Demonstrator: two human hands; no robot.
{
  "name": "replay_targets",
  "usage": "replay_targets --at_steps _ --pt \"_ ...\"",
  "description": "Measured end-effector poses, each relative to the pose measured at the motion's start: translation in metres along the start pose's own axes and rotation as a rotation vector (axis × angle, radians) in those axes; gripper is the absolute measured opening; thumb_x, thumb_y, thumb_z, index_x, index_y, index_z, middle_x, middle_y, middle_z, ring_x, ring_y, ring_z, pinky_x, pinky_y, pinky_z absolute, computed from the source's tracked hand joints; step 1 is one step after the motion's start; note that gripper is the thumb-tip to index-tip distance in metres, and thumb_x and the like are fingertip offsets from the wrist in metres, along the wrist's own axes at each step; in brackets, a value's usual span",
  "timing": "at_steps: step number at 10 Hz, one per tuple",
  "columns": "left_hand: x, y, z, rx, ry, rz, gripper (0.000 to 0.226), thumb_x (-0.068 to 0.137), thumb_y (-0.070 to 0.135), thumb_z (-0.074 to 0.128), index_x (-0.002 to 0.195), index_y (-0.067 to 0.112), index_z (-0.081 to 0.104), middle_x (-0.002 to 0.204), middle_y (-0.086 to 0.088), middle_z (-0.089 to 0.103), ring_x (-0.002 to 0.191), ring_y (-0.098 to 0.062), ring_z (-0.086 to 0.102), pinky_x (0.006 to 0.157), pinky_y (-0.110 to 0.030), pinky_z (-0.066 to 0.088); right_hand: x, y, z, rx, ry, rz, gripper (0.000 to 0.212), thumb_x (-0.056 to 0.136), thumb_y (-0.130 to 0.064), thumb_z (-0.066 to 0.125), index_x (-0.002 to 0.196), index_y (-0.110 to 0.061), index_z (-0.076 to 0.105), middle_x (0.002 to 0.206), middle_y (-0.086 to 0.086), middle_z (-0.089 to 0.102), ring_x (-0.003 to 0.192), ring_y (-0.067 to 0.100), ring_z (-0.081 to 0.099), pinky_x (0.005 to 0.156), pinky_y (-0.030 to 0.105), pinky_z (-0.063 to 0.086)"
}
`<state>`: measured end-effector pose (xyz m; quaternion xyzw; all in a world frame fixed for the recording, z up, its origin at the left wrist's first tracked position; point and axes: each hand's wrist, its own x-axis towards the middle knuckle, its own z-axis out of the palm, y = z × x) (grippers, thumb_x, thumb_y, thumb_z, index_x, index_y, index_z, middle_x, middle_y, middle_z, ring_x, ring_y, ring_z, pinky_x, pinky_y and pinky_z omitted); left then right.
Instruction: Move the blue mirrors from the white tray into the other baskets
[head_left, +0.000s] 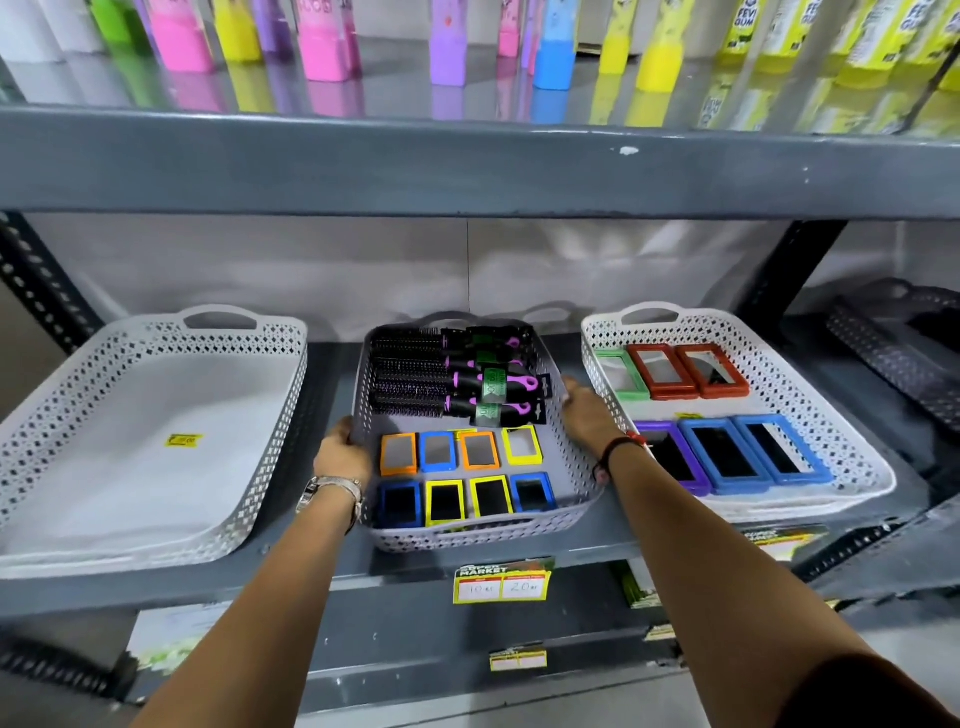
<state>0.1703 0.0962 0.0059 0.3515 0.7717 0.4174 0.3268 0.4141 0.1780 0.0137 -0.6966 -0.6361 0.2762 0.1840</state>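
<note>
A grey middle basket (574, 470) holds hairbrushes (447, 382) at the back and small framed mirrors in front, among them three blue mirrors (438, 451) (399, 503) (532, 492). My left hand (340, 451) grips its left rim. My right hand (587, 410) holds its right rim. To the right, a white tray (852, 457) carries two large blue mirrors (724, 456) (779, 449), a purple mirror (670, 457), two red mirrors (662, 371) and a green mirror (618, 375). At the left stands a white basket (249, 483) with only a yellow sticker (183, 440) inside.
All baskets sit on a grey metal shelf (322, 571) with price tags (501, 584) on its front edge. A higher shelf (467, 166) carries coloured bottles. A dark basket (893, 343) lies at the far right behind an upright post (784, 270).
</note>
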Motion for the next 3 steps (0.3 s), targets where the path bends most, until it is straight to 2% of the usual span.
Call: replay_targets --at_steps 1,2,3 --pt "0.0 0.004 -0.001 0.095 0.011 0.07 0.042 0.094 0.009 0.043 0.135 0.002 0.04 0.139 -0.024 0.043 0.126 -0.038 0.041 0.104 -0.038 0.033 0.0 -0.001 0.003 -0.047 0.024 -0.069 0.049 0.098 -0.008 0.033 0.146 -0.007 0.02 0.074 0.008 0.052 0.066 0.014 0.052 0.06 0.019 0.045" --pt "-0.007 0.012 -0.004 0.371 0.015 0.298 0.053 0.096 0.019 0.04 0.144 0.005 0.024 0.153 -0.019 0.018 0.141 -0.032 0.015 0.115 -0.035 0.014 -0.009 -0.012 -0.001 -0.121 -0.001 -0.178 0.05 0.1 -0.017 0.028 0.147 -0.006 0.013 0.145 0.02 0.038 0.135 0.029 0.036 0.113 0.036 0.029" --pt "-0.012 0.019 -0.004 0.626 0.065 0.548 0.057 0.096 0.027 0.035 0.146 0.008 0.014 0.156 -0.015 0.007 0.143 -0.028 0.004 0.117 -0.038 0.007 -0.014 -0.022 -0.003 -0.206 -0.034 -0.272 0.051 0.102 -0.023 0.021 0.147 -0.007 0.007 0.159 0.009 0.007 0.147 0.02 0.003 0.12 0.03 0.004"
